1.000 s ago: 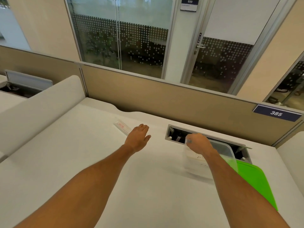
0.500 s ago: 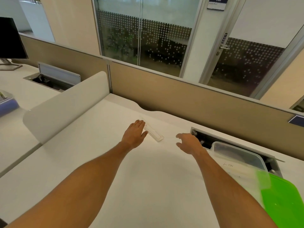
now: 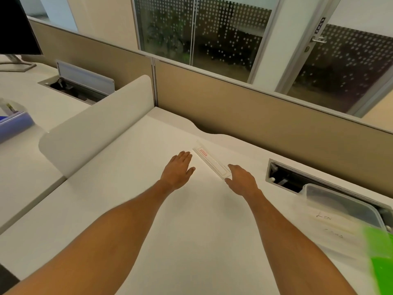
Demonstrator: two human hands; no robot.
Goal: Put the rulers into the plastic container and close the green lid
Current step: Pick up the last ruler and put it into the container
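Note:
A clear plastic ruler pack [image 3: 211, 162] with a small red label lies flat on the white desk [image 3: 191, 241], slanting from far left to near right. My left hand [image 3: 178, 169] hovers flat just left of it, fingers together, holding nothing. My right hand [image 3: 242, 178] is at the pack's near end, fingers spread and curled toward it, fingertips at or almost on it. The clear plastic container [image 3: 340, 211] stands open at the right. The green lid [image 3: 380, 260] lies beside it at the right edge, partly cut off.
An open cable slot [image 3: 282, 177] is set in the desk behind the container. A tan partition [image 3: 255, 122] runs along the back and a white divider [image 3: 93, 126] along the left. The neighbouring desk holds a monitor [image 3: 14, 28] and a blue tray [image 3: 12, 124].
My right hand left the container and moved left to the near end of the ruler pack. My view swung left, so the container and lid slid toward the right edge.

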